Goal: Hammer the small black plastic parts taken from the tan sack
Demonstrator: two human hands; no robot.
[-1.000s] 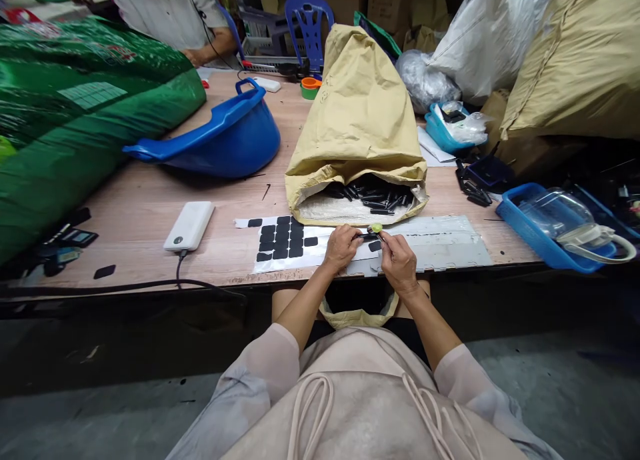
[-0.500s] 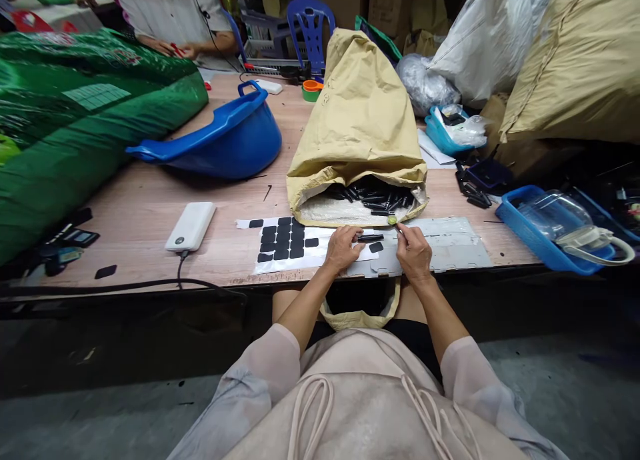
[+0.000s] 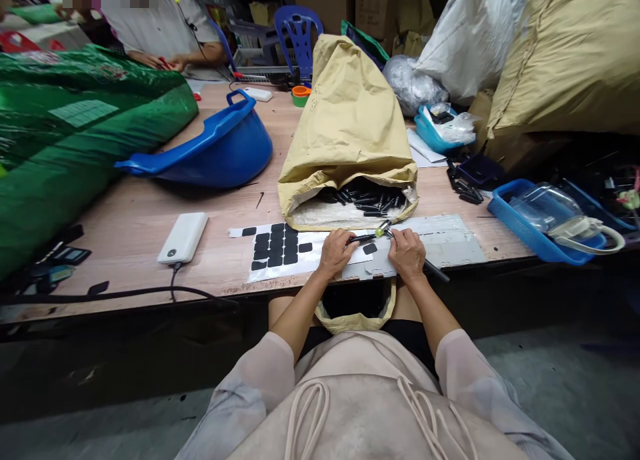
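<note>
Closed around a small hammer (image 3: 384, 229), my right hand (image 3: 408, 252) keeps its yellow-green and metal head over the work, the dark handle sticking out behind. My left hand (image 3: 335, 252) pinches a slim black stick-like piece (image 3: 361, 238) that lies over a flat grey board (image 3: 445, 241). The hammer head is close to the piece's right end; whether they touch I cannot tell. Left of that hand lies a white sheet (image 3: 273, 271) bearing several black rounded squares (image 3: 277, 240). Just beyond my hands, a tan sack (image 3: 350, 127) opens toward me, with many similar black pieces (image 3: 373, 197) inside.
A blue basin (image 3: 220, 150) and a white power bank (image 3: 183, 238) stand left, with a green bundle (image 3: 100, 127) beyond. Blue baskets (image 3: 530, 230) and full bags line the right. Another open sack (image 3: 350, 323) sits at my lap. A person (image 3: 165, 33) works across the table.
The hammer has turned in my right hand: its head is now raised and tilted near the black piece, and its handle shows behind the hand. The whole view has shifted slightly.
</note>
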